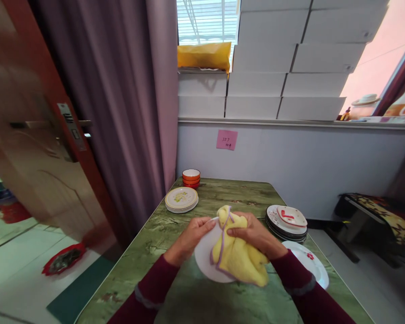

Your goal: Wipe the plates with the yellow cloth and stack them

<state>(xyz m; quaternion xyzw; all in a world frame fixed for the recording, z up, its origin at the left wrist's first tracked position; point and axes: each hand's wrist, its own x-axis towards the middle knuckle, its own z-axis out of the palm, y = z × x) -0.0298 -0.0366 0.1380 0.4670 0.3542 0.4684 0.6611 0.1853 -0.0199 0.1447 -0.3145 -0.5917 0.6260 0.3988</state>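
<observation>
Mid-wipe, judging by the pose: white plate (pixel 204 258) is held up over the near part of the counter (pixel 222 191), tilted, w/ yellow cloth (pixel 245 261) bunched against its R part. L grip (pixel 191 234) pinches the plate's upper L rim, thumb on the face. R grip (pixel 254 234) is closed on the cloth, at the plate's R side. Can't tell if the plate's bottom edge touches the counter.

Done vs. left: unclear. Dishes sit in grps on both sides; 1 side may be finished & the other not, but nothing visible says which. Plate in hand prob. isn't done, since the cloth's on it.

Counts: 1 plate held, 1 cloth, 2 grips. Far L: approx. 3 orange-red bowls (pixel 191 182), nested. Just nearer: 1 stack of yellow-rimmed plates (pixel 181 198), top 1 w/ yellow-green print; several, exact no. unclear. R side: 1 stack of dark-edged plates (pixel 272 217), several, no. also unclear, w/ 1 squarish red-marked dish (pixel 292 217) on top. 1 flower-print plate (pixel 315 265) lies just this side of it, partly hidden by R sleeve (pixel 300 288).
</observation>
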